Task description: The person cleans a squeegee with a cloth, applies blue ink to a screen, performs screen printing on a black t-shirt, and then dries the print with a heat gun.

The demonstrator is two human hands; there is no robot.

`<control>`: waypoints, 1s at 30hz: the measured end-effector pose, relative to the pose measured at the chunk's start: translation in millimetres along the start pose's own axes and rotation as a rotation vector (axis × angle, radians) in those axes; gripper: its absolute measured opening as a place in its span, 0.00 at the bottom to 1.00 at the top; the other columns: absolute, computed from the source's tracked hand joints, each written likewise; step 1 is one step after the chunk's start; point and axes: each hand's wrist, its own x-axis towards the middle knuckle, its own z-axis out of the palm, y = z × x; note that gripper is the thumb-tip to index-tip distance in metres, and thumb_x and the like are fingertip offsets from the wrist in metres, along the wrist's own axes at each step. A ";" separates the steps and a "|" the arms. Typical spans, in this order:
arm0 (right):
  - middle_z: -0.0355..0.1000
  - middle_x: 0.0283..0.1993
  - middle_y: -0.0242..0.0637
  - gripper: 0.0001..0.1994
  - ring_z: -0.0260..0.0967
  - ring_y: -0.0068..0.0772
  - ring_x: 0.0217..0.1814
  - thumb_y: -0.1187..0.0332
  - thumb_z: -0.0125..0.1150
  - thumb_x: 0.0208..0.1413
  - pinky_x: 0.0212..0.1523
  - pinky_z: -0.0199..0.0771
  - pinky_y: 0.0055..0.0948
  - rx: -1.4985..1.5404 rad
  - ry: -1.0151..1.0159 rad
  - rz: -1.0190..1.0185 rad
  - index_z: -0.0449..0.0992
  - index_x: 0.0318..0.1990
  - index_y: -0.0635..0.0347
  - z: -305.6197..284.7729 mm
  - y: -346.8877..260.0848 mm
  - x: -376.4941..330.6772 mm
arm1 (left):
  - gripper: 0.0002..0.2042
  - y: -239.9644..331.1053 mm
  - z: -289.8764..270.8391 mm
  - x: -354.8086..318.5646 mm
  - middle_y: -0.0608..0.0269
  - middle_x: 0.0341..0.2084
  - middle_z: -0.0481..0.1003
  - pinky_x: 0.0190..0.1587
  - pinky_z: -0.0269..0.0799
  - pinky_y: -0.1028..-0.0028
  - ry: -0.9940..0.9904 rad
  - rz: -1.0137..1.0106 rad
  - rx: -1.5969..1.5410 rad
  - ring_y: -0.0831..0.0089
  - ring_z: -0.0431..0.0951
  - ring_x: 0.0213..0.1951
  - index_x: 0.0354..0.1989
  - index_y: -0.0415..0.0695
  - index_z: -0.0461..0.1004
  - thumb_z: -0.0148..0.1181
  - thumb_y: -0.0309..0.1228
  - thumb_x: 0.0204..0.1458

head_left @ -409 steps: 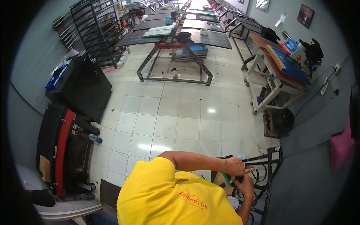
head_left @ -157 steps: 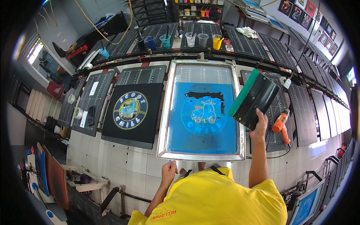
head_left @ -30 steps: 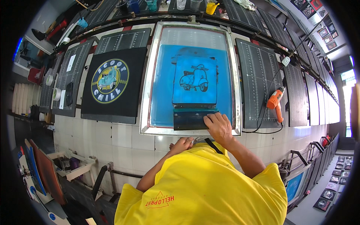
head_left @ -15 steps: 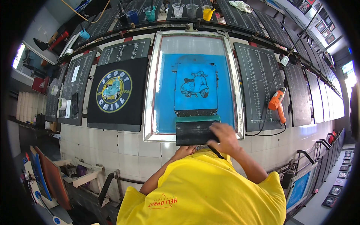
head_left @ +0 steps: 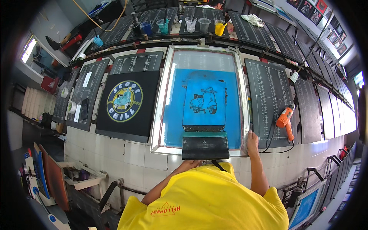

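Observation:
A silver-framed printing screen (head_left: 155, 134) with blue mesh lies in front of me, a scooter stencil (head_left: 203, 101) showing in its middle. Across the near end of the mesh rests a black squeegee (head_left: 205, 148) with a green blade edge. My right hand (head_left: 252, 143) is closed on the frame's right side, near its front corner. Close to the front edge of the frame is my left hand (head_left: 188, 165), left of my body's middle. Its fingers are partly hidden by the squeegee and my yellow shirt, so I cannot see whether they hold anything.
On the left platen lies a black shirt (head_left: 147, 115) with a round scooter print. An orange heat gun (head_left: 285, 119) with a cable rests on the right platen. Cups of ink, one yellow (head_left: 219, 28), stand along the far platens. A phone (head_left: 84, 109) lies farther left.
My right hand has left the squeegee and moved right to the screen frame's side. The squeegee stays on the near end of the mesh. The whole view has shifted slightly.

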 end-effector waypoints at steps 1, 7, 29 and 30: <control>0.57 0.20 0.40 0.21 0.52 0.30 0.26 0.59 0.44 0.66 0.31 0.59 0.38 0.035 0.011 -0.005 0.66 0.26 0.69 0.9 -0.8 -1.2 | 0.19 -10.3 0.2 3.4 0.62 0.34 0.75 0.40 0.70 0.72 0.042 0.076 0.014 0.74 0.73 0.33 0.49 0.41 0.72 0.46 0.44 0.66; 0.56 0.20 0.42 0.21 0.52 0.32 0.26 0.59 0.44 0.66 0.31 0.58 0.39 -0.018 0.015 -0.035 0.65 0.26 0.69 -1.1 3.7 2.5 | 0.15 -57.1 -82.6 -2.8 0.53 0.35 0.79 0.35 0.76 0.70 0.074 0.073 0.423 0.67 0.81 0.36 0.48 0.38 0.75 0.52 0.37 0.62; 0.51 0.19 0.28 0.22 0.46 0.22 0.24 0.60 0.48 0.66 0.25 0.50 0.35 0.121 0.080 0.021 0.61 0.22 0.66 -10.1 -0.8 -28.2 | 0.24 20.9 -149.0 -15.2 0.67 0.13 0.61 0.26 0.56 0.69 1.085 0.301 0.162 0.78 0.59 0.21 0.19 0.34 0.66 0.48 0.40 0.64; 0.52 0.18 0.28 0.22 0.47 0.22 0.24 0.59 0.48 0.65 0.25 0.50 0.35 0.141 0.086 0.015 0.62 0.22 0.67 -9.9 -0.5 -33.7 | 0.23 20.9 -149.1 -18.6 0.66 0.14 0.61 0.26 0.56 0.69 1.080 0.330 0.150 0.78 0.59 0.21 0.19 0.34 0.66 0.48 0.39 0.64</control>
